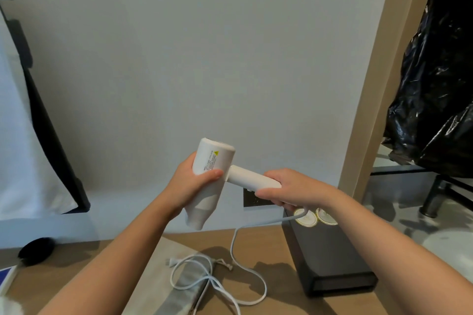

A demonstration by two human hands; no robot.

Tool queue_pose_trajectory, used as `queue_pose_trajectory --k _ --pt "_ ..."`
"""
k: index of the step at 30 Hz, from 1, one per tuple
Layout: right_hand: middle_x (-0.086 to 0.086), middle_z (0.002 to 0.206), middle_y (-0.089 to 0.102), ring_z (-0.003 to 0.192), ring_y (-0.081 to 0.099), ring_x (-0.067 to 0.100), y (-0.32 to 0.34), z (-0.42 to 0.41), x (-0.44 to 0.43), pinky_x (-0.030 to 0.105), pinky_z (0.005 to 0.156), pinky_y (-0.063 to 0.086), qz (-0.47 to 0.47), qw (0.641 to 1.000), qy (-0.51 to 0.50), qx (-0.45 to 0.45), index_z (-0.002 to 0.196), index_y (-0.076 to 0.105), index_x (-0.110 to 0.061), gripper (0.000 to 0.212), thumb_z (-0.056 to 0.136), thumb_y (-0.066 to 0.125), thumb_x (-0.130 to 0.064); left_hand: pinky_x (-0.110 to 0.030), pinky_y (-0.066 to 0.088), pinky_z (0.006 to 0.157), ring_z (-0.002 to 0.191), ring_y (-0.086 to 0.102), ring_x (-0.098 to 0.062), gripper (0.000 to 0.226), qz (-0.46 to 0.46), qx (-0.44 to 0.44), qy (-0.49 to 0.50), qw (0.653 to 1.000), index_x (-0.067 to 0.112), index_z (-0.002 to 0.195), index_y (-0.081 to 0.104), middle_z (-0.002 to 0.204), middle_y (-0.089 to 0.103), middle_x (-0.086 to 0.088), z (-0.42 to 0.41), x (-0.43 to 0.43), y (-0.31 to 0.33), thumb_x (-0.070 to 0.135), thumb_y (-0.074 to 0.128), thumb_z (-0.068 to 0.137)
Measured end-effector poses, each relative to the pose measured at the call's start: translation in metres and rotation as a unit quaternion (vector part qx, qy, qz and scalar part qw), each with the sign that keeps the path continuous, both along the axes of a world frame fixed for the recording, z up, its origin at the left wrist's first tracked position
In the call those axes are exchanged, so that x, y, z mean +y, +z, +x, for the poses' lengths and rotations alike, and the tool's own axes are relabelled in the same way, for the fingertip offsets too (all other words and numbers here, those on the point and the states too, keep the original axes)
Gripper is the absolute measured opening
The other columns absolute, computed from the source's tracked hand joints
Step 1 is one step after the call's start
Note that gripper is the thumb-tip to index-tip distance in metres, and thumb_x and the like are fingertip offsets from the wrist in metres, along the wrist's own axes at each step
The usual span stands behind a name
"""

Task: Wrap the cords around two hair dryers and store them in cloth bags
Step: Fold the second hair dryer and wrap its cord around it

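Centre of frame: I hold the white hair dryer (212,181) clear of the desk (266,240) in both hands. My left hand (189,184) wraps the barrel, whose long axis runs from upper centre down and slightly left. My right hand (289,190) closes round the handle, which points right and slightly down. The cord (232,245) leaves the handle end beneath my right hand, drops to lower centre and lies in loose, unwound loops across the grey cloth bag (185,285), with the plug (169,261) at their left. My right hand is nearer the cord's root, so I judge it should begin the winding. The barrel bears a yellow warning triangle (216,153) beside print too fine to read.
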State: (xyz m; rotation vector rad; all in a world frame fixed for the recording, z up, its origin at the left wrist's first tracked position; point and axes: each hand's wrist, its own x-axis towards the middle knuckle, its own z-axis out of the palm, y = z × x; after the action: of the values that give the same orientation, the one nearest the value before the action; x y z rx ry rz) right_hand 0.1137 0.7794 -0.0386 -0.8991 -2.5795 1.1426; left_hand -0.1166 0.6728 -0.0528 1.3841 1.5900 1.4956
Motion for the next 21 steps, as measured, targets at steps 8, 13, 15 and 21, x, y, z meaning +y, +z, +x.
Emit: queue_pose_trajectory --k 8,13,15,21 --pt "0.001 0.069 0.056 0.057 0.048 0.013 -0.005 0.003 -0.004 0.023 0.050 0.040 -0.026 0.999 -0.016 0.023 0.098 0.063 -0.018 0.022 0.089 0.067 -0.037 -0.032 0.052 0.063 0.076 0.064 -0.020 0.061 0.017 -0.065 0.059 0.996 0.014 0.099 0.062 0.091 0.069 -0.010 0.012 -0.007 -0.025 0.053 0.069 0.052" --pt "0.002 0.071 0.056 0.055 0.051 0.013 -0.012 -0.008 -0.015 0.029 0.058 0.044 -0.113 0.988 -0.003 0.102 0.100 0.058 -0.016 0.016 0.096 0.058 -0.032 -0.041 0.055 0.067 0.086 0.066 -0.034 0.070 0.032 -0.201 0.086 0.975 0.011 0.110 0.061 0.100 0.068 -0.023 0.024 0.001 -0.028 0.051 0.072 0.054" --pt "0.000 0.084 0.061 0.071 0.060 0.013 -0.019 -0.015 -0.019 0.030 0.067 0.052 -0.118 0.981 -0.031 0.150 0.109 0.056 -0.019 0.019 0.098 0.054 -0.034 -0.042 0.055 0.069 0.089 0.066 -0.036 0.072 0.038 -0.220 0.098 0.970 0.011 0.111 0.061 0.102 0.067 -0.024 0.027 0.004 -0.025 0.052 0.072 0.054" --pt "0.002 0.094 0.066 0.078 0.064 0.016 -0.021 -0.008 -0.020 0.031 0.070 0.057 -0.159 0.981 -0.002 0.110 0.117 0.056 -0.019 0.030 0.100 0.047 -0.042 -0.040 0.055 0.066 0.083 0.067 -0.031 0.070 0.000 -0.172 0.083 0.981 0.015 0.108 0.060 0.098 0.069 -0.018 0.028 -0.001 -0.021 0.056 0.072 0.053"
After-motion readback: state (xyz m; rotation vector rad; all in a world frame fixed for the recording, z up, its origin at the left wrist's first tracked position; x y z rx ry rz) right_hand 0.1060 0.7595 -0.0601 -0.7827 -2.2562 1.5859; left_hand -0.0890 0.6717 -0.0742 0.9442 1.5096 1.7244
